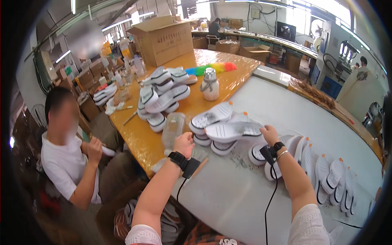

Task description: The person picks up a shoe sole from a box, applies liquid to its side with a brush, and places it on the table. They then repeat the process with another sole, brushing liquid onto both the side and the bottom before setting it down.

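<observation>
Soles (232,131), white with dark rims and rows of small holes in the tread, lie stacked tread-up in a loose pile near the middle of the pale grey surface (245,192), where it meets an orange-yellow sheet (139,139). The topmost sole is long and flat, pointing from nine o'clock to three o'clock. The right hand (270,134) touches its three o'clock end, fingers curled down on the edge; whether that grip is closed around it cannot be told. The left hand (184,143) sits at eight o'clock from the pile, just beside it, fingers bent against a clear plastic bottle (173,128) that lies on the orange sheet; its grip too is unclear. Both wrists wear black bands with small black units and cables.

A large brown cardboard box (163,41), open-topped with dark print on its side, stands at twelve o'clock from the pile. More soles are heaped (163,96) at eleven o'clock, and a row of them (330,175) stands on edge at four o'clock. A white jar with a metal cap (210,85) and a rainbow-coloured duster (212,68) lie toward twelve o'clock. A person in a white shirt (65,163) sits at nine o'clock.
</observation>
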`<state>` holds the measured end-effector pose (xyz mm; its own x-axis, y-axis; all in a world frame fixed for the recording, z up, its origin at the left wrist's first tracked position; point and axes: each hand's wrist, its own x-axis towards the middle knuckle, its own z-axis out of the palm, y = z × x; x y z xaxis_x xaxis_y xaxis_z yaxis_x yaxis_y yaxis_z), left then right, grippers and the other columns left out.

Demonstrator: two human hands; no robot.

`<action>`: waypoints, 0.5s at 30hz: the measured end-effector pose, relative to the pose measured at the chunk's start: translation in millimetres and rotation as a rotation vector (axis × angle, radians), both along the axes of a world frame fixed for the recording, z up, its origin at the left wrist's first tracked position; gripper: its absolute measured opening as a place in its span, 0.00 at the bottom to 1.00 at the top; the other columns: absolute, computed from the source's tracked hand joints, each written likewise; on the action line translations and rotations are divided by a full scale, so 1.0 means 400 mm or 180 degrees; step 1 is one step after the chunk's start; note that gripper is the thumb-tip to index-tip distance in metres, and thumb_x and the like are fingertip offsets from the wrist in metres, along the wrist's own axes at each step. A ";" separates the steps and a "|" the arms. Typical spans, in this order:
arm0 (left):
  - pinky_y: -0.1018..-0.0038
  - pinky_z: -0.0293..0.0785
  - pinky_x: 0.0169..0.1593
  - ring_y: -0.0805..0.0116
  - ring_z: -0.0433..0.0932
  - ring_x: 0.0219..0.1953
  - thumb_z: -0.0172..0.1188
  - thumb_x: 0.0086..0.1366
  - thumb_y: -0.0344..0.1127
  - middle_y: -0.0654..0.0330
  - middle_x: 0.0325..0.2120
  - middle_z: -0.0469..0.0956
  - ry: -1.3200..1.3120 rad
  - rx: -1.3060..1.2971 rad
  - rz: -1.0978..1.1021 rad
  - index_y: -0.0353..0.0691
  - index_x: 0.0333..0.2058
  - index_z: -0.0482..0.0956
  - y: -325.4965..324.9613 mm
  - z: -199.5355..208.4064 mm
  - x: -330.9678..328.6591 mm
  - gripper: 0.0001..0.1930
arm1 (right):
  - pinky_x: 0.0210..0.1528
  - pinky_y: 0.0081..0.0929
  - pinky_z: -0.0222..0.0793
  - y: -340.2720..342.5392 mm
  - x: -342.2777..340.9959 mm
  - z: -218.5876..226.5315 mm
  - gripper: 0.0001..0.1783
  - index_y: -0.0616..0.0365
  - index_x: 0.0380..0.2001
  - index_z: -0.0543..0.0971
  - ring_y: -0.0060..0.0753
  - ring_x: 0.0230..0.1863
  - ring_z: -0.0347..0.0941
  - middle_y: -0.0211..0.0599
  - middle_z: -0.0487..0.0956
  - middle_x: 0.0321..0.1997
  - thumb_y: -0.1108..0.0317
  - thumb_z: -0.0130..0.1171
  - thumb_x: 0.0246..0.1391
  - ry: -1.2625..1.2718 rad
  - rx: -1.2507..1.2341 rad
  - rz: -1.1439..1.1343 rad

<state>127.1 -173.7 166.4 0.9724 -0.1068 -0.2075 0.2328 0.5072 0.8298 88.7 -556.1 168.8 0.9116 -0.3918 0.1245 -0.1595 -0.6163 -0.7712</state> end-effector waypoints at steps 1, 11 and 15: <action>0.62 0.64 0.50 0.61 0.70 0.46 0.56 0.57 0.37 0.54 0.40 0.73 0.0350 0.0324 0.0184 0.36 0.45 0.68 -0.028 -0.012 0.051 0.18 | 0.56 0.35 0.61 -0.037 0.044 -0.061 0.35 0.72 0.49 0.69 0.52 0.54 0.67 0.60 0.71 0.51 0.52 0.58 0.45 0.0020 0.0171 -0.0140; 0.55 0.65 0.44 0.57 0.66 0.48 0.58 0.51 0.52 0.57 0.47 0.65 -0.0261 0.2313 -0.0109 0.60 0.57 0.51 -0.071 -0.049 0.167 0.36 | 0.26 0.39 0.77 -0.002 -0.021 0.015 0.19 0.60 0.44 0.67 0.41 0.30 0.74 0.43 0.72 0.38 0.66 0.52 0.48 0.0754 0.3302 0.0141; 0.53 0.61 0.42 0.55 0.62 0.50 0.56 0.51 0.58 0.58 0.56 0.58 0.1207 0.1364 0.0052 0.54 0.56 0.55 -0.158 0.042 0.119 0.36 | 0.44 0.39 0.71 0.139 -0.122 -0.042 0.26 0.65 0.47 0.63 0.39 0.43 0.71 0.45 0.70 0.45 0.64 0.57 0.47 0.0422 0.5134 0.0144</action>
<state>174.7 -236.8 183.3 0.8222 0.0784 -0.5638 0.5494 0.1499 0.8220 39.8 -500.4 151.8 0.8957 -0.0043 -0.4447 -0.2793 0.7729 -0.5698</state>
